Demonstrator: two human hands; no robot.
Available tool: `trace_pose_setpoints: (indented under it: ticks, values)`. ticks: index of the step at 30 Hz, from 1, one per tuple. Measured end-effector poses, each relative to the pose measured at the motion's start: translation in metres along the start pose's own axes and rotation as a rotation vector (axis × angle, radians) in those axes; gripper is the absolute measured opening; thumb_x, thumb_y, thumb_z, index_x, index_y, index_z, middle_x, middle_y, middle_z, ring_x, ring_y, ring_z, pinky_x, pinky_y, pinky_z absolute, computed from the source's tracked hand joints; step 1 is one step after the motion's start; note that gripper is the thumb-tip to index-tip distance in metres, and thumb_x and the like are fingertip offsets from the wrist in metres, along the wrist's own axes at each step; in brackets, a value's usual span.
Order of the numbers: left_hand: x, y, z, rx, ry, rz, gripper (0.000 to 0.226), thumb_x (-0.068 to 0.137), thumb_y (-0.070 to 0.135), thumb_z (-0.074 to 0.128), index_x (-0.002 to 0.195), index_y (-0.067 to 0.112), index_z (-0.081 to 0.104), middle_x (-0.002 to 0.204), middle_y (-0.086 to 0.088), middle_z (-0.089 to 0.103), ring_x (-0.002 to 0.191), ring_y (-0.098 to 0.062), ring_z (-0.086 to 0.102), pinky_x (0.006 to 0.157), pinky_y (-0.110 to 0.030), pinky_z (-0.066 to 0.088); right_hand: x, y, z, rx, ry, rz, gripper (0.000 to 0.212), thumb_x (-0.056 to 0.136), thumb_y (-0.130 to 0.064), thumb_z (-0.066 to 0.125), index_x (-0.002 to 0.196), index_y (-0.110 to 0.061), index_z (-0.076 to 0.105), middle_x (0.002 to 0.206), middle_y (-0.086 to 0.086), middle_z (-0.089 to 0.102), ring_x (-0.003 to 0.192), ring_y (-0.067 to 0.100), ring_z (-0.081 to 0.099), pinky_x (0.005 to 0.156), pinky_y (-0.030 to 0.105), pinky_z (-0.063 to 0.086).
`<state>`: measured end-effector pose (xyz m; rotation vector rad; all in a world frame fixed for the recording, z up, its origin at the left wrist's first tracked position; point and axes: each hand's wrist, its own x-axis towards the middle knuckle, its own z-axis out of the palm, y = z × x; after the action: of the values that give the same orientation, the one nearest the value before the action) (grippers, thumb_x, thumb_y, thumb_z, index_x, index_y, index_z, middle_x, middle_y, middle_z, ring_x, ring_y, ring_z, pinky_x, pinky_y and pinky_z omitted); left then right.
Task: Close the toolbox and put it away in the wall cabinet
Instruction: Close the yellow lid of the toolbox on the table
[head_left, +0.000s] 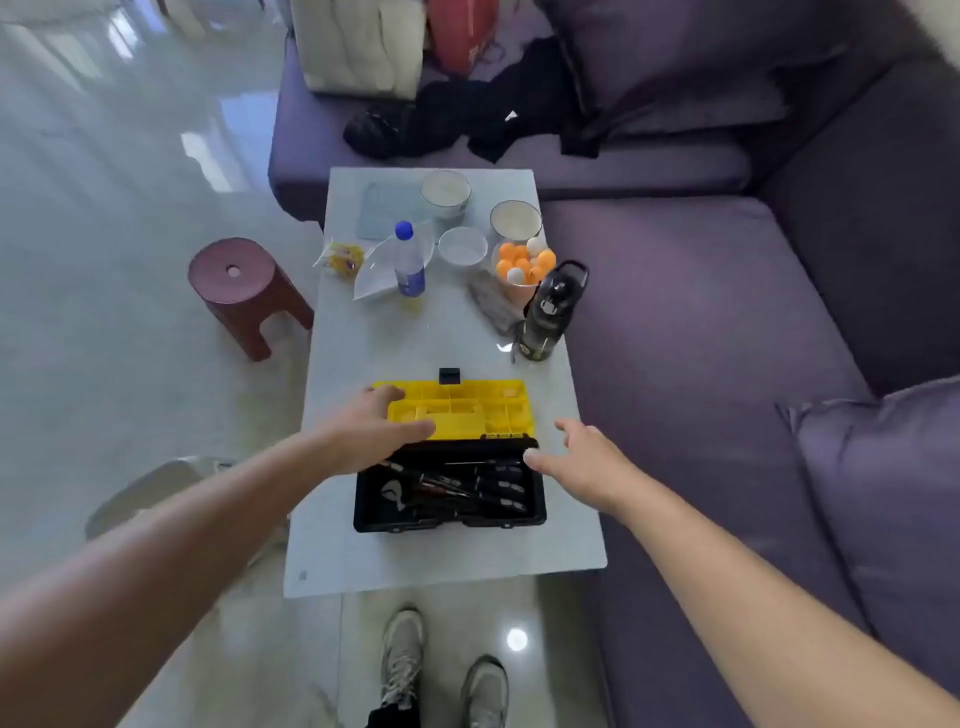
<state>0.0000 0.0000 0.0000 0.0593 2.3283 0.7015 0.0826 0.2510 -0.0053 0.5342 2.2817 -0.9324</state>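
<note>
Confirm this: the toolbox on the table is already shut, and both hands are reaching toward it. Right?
Not quite. The head view shows the toolbox open, its yellow lid folded back and tools visible inside. It does sit on the table, with the left hand and right hand reaching toward it.

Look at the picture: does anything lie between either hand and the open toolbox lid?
Nothing visible does. The left hand already reaches over the left end of the yellow lid, and the right hand hovers open by the right edge of the toolbox. The bottles stand farther back on the table.
</note>
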Motion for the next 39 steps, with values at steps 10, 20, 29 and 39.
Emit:
trace_pose_setpoints:
  ticks: [10,20,29,39]
  values:
    - [0.16,-0.119,0.043,-0.354,-0.1,-0.352,0.089,0.083,0.05,0.066,0.149,0.01,0.022,0.153,-0.015,0.036,0.135,-0.033,0.04,0.114,-0.05,0.029,0.172,0.034,0.078,0.041,0.052,0.153,0.073,0.087,-0.05,0.056,0.146,-0.019,0.024,0.145,0.017,0.037,0.129,0.036,0.039,0.106,0.049,0.034]
    - [0.218,-0.119,0.053,-0.746,-0.126,-0.33,0.055,0.088,0.04,0.061,0.134,0.013,0.048,0.136,-0.016,0.057,0.122,-0.034,0.055,0.11,-0.051,0.036,0.244,0.044,0.089,0.466,0.274,0.36,0.081,0.085,-0.06,0.048,0.143,-0.008,0.028,0.146,0.015,0.04,0.13,0.035,0.039,0.095,0.044,0.035]
    - [0.214,-0.114,0.023,-1.011,0.029,-0.153,0.064,0.093,0.066,0.024,0.115,0.018,0.062,0.114,-0.013,0.065,0.108,-0.026,0.06,0.11,-0.041,0.035,0.218,0.046,0.049,0.832,0.363,0.078,0.073,0.086,-0.074,0.02,0.144,-0.032,0.036,0.144,-0.001,0.048,0.128,0.019,0.044,0.104,0.042,0.024]
    - [0.146,-0.16,0.06,-0.632,-0.032,0.104,0.055,0.072,0.067,0.045,0.119,0.042,0.059,0.139,0.004,0.047,0.121,-0.018,0.048,0.106,-0.038,0.034,0.153,0.102,0.078,1.062,0.131,-0.142,0.051,0.097,-0.044,0.029,0.129,-0.016,0.058,0.133,0.004,0.06,0.127,0.017,0.051,0.11,0.04,0.03]
